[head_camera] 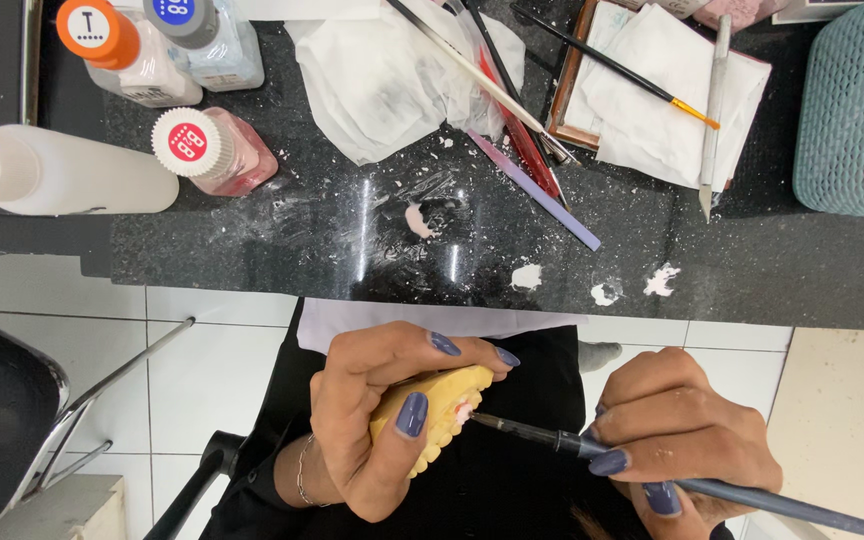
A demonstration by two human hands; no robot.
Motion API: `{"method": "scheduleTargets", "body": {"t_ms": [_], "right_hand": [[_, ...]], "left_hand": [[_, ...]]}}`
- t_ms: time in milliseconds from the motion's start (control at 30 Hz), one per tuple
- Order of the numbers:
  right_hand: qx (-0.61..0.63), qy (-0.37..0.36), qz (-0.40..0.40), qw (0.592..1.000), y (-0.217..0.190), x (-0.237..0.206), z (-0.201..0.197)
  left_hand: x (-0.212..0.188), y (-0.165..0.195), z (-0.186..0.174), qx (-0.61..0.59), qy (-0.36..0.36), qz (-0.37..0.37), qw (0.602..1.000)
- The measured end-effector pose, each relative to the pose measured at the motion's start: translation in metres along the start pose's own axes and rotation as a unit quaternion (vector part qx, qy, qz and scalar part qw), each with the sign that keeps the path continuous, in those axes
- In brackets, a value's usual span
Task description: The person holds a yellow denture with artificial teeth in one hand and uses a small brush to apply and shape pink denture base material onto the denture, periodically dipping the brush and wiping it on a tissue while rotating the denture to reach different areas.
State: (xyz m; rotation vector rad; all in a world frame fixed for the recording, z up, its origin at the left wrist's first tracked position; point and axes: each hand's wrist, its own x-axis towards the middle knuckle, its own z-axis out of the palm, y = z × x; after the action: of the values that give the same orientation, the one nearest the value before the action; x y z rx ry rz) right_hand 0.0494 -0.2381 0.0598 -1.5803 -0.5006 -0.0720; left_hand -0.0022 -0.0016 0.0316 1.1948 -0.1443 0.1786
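Note:
My left hand (377,415) grips a yellow dental cast (444,402) with a row of teeth along its lower edge, held over my lap below the counter edge. My right hand (682,440) holds a thin dark brush (532,433) like a pen. The brush tip touches a pink spot on the cast's right side. Both hands have dark blue nails, and the left wrist carries a thin bracelet.
The black speckled counter (352,250) holds a white squeeze bottle (62,175), three capped bottles (214,148), crumpled tissues (392,75), several brushes and sticks (527,150), a tissue-lined tray (667,90), a teal basket (857,110), and small white and pink blobs (527,275). A chair (12,420) stands at left.

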Motion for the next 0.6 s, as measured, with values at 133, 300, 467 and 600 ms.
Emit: {"method": "scheduleTargets", "body": {"t_ms": [133, 300, 467, 600], "right_hand": [[0.01, 0.013, -0.013, 1.0, 0.0013, -0.0008, 0.0007], [0.013, 0.026, -0.007, 1.0, 0.0018, -0.0013, 0.0037], [-0.004, 0.025, -0.01, 1.0, 0.0008, -0.0005, 0.0037], [0.003, 0.018, 0.002, 1.0, -0.0007, 0.0006, 0.0019]], "left_hand": [[0.0009, -0.0005, -0.0002, -0.008, -0.002, 0.001, 1.0], [-0.0002, 0.0003, 0.0003, -0.012, 0.001, -0.002, 1.0], [-0.0014, -0.0001, 0.0019, -0.016, 0.013, -0.008, 1.0], [-0.0004, -0.0014, 0.0016, -0.019, 0.01, 0.002, 1.0]]}}
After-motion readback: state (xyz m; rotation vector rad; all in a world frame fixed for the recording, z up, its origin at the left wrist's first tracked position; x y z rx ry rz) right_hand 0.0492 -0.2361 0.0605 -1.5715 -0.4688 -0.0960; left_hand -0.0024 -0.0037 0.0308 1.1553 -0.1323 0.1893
